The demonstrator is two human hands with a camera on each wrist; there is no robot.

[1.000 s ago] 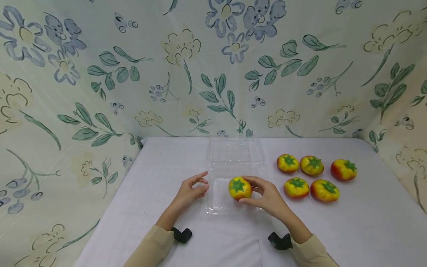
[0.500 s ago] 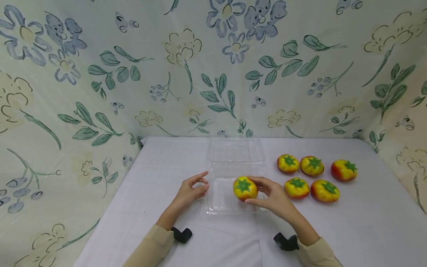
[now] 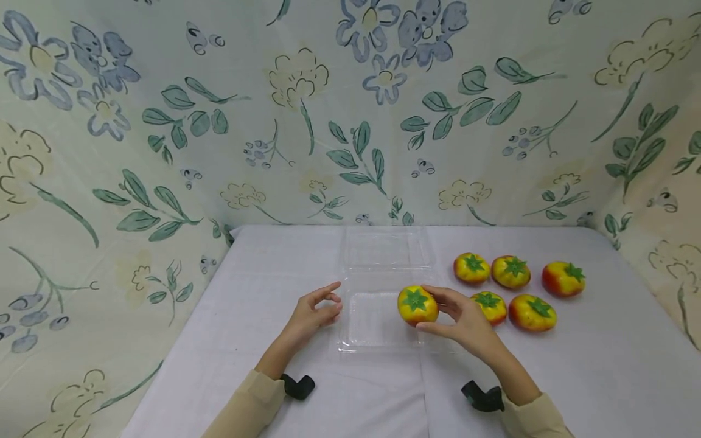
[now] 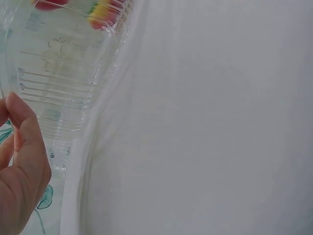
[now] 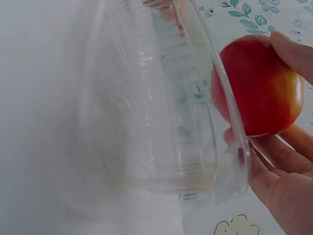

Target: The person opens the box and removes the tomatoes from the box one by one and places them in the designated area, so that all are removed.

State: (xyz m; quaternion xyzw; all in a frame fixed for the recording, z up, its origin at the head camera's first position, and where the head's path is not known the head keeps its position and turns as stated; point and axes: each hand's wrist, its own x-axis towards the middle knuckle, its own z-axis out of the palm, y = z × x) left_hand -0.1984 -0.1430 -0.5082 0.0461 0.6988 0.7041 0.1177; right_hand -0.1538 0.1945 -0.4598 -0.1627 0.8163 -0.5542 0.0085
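In the head view my right hand (image 3: 462, 319) grips a yellow and red toy persimmon (image 3: 418, 306) with a green star-shaped calyx, thumb on the near side, fingers on the far side. It overlaps the right part of an open clear plastic clamshell container (image 3: 361, 350). From the right wrist, the persimmon's red underside (image 5: 257, 90) shows beside the clear container rim (image 5: 230, 103). My left hand (image 3: 312, 313) stays by the container's left side, fingers loosely bent and holding nothing. In the left wrist view that hand (image 4: 24, 166) appears close to the clear plastic wall (image 4: 58, 93).
Several more toy persimmons (image 3: 532, 313) lie on the white cloth to the right, one partly behind my right hand. The container's lid (image 3: 386, 248) lies folded back, away from me. A floral curtain (image 3: 350, 121) stands behind the table (image 3: 263, 255).
My right hand has carried the persimmon to the right, from over the container's middle to its right side, now overlapping a persimmon behind it. My left hand stays in place.
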